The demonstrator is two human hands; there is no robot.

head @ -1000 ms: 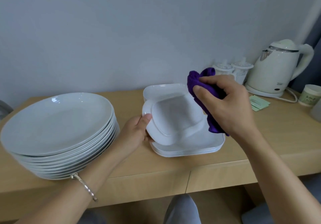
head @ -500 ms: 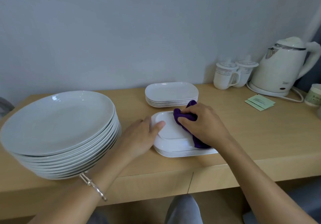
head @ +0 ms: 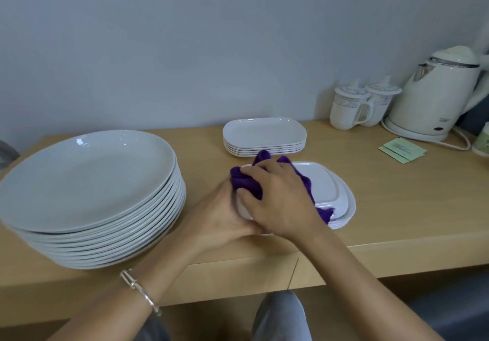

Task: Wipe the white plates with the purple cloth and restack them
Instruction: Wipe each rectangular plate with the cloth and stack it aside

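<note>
- Two hands meet at the left end of one white rectangular plate (head: 326, 186), which lies on top of the near stack (head: 347, 209) of small white rectangular plates, close to the front edge of the light wooden table (head: 397, 200).
- One bunched purple cloth (head: 244, 182) sits under the right hand (head: 275, 203). Its fingers are curled together over the cloth and press it onto the plate's left end, and a tail of cloth trails out by the wrist.
- One left hand (head: 218, 216) grips the same end of the plate from the left. Its fingertips are hidden behind the right hand, so I cannot tell how they lie.
- That top plate shows a raised foot ring, so it lies bottom-up. Its long axis runs left to right along the table, slightly skewed to the plates beneath it.
- About three plates show under it; the count is unsure.
- Five or so plates make up the far stack (head: 264, 135) just behind, face-up, with their long axis also left to right.
- Roughly ten large round white plates (head: 87, 179) are piled to the left.
- Two lidded white mugs (head: 348, 108), one white electric kettle (head: 434, 97) and some pale green packets (head: 402, 151) stand at the far right.
- One silver bracelet (head: 140, 291) circles the left wrist.
</note>
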